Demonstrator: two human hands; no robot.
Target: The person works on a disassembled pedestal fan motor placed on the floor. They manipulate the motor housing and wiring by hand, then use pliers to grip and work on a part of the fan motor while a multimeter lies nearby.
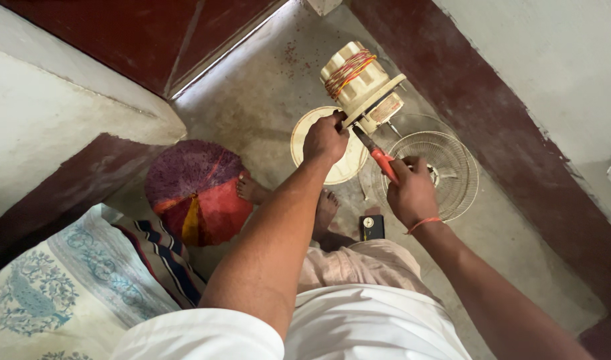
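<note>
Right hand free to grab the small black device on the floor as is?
Probably not as things stand. The right hand is closed around a red-handled screwdriver set against the fan motor, which the left hand holds. The black device lies uncovered on the floor just below it.

The screwdriver's tip is hidden under the cream fan motor housing. The right hand covers most of its red handle. Beside the housing, the wire fan guard's near rim lies behind that hand.
</note>
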